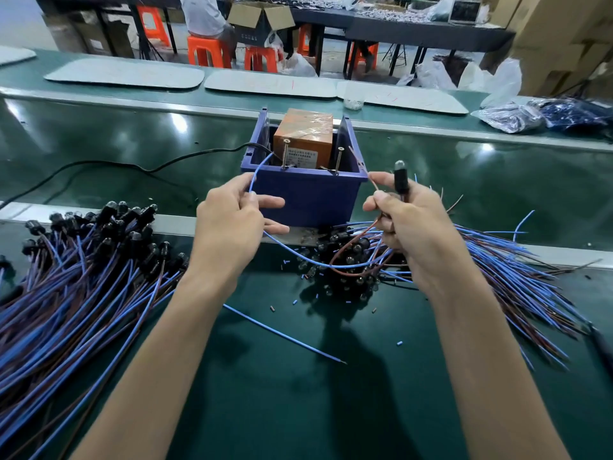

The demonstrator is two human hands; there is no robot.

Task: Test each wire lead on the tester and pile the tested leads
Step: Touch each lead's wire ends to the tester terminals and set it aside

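Note:
The tester [303, 146], an orange block with two upright screws, sits in a blue plastic box [308, 194] at the table's middle. My left hand [232, 220] pinches a blue wire [257, 171] whose tip reaches toward the left screw. My right hand [403, 220] grips the lead's black lamp holder [400, 180] and pinches its brown wire [374, 185], which points toward the right screw. Both wires loop down between my hands. A big pile of leads [76, 270] lies at the left, and another pile [497, 270] lies at the right under my right hand.
A single blue wire [285, 333] and small insulation bits lie on the green mat near me. A black power cable [116, 167] runs left from the box. Grey trays [126, 76] line the far side of the conveyor, with plastic bags [537, 117] at the right.

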